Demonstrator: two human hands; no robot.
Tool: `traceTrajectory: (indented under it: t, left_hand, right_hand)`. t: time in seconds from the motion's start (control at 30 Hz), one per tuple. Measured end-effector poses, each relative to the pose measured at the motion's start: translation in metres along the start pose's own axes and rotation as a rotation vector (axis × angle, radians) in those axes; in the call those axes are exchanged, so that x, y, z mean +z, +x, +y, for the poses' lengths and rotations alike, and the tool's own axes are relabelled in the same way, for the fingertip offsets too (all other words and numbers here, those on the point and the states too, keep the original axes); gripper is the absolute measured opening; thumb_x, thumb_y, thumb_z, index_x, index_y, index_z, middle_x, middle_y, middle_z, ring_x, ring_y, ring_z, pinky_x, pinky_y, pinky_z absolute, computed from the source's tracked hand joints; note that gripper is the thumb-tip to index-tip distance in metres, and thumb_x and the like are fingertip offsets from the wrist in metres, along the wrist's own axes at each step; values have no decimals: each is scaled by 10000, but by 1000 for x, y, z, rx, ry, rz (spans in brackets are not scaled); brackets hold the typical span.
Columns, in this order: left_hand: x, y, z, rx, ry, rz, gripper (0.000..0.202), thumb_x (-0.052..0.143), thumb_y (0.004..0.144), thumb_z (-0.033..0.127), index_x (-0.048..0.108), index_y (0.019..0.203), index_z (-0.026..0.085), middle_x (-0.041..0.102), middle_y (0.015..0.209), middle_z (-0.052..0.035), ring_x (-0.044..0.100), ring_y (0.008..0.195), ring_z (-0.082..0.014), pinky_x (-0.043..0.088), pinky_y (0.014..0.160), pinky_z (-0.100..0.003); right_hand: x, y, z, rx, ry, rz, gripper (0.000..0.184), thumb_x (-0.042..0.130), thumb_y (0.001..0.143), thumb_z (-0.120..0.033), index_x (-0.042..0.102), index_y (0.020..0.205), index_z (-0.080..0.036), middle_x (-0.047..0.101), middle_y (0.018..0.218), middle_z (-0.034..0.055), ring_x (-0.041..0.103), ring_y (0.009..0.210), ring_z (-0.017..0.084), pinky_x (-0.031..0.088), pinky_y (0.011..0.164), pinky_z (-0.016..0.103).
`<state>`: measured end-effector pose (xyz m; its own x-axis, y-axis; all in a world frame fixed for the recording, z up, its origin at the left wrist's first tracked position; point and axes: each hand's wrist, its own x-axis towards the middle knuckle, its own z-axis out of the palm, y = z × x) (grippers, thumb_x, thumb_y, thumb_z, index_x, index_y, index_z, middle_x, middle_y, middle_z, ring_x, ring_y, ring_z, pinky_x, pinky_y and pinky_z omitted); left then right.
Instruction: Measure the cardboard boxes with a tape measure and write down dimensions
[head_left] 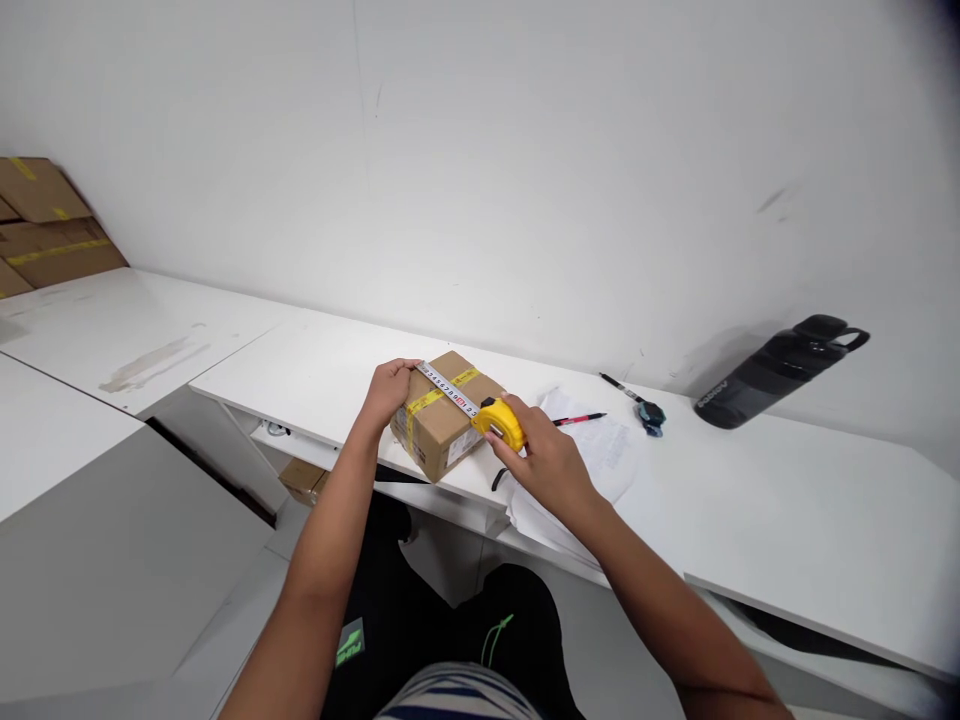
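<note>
A small brown cardboard box [436,425] with yellow tape sits on the white desk in front of me. Across its top lies the pulled-out blade [448,388] of a tape measure, running from the left edge to the right. My left hand [391,390] is closed at the box's left side, its fingertips pinching the blade's end at the edge. In my right hand [546,455] is the yellow case of the tape measure [502,424], held against the box's right side with the thumb below and fingers over it.
White papers [600,465] with a red-and-black pen [579,419] lie right of the box. Beyond them are a dark watch [649,413] and a black bottle [780,372] by the wall. Cardboard boxes [56,250] are stacked far left; another box [301,480] sits below the desktop.
</note>
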<state>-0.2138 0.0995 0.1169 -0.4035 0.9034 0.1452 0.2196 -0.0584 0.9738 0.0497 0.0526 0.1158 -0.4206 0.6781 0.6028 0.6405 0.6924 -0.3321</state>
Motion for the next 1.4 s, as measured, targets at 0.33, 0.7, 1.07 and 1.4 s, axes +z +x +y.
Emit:
traceTrajectory:
  t: [0.33,0.7,1.07,1.4]
  left_hand:
    - [1,-2,2,-8,-17,-5,334,466,745,164,751,919,166,752,987,-60,683,856,-195,545,786,-315]
    - [-2,-2,0,15,-25,-18,322,473,759,182,746,931,178,751,991,-51,688,870,-197,550,817,-336]
    - [-5,-7,6,-1,-36,-12,310,475,771,174,741,928,171,752,999,-61,684,857,-182,549,804,-312]
    - [-5,-7,5,-3,-44,-21,326,470,767,169,737,955,162,745,1033,-65,683,892,-190,539,853,-338]
  right_hand:
    - [1,1,1,35,43,3,534,474,932,-488,454,1395,-223,655,1008,105,645,816,241,524,586,324]
    - [4,-1,0,25,58,31,520,473,933,-490,461,1375,-217,659,1036,115,655,846,250,544,611,340]
    - [6,1,0,19,44,9,521,471,937,-482,453,1376,-202,659,1054,121,662,887,265,555,655,359]
    - [5,2,-1,51,51,-4,531,483,925,-482,452,1371,-194,655,1091,121,657,950,277,553,694,371]
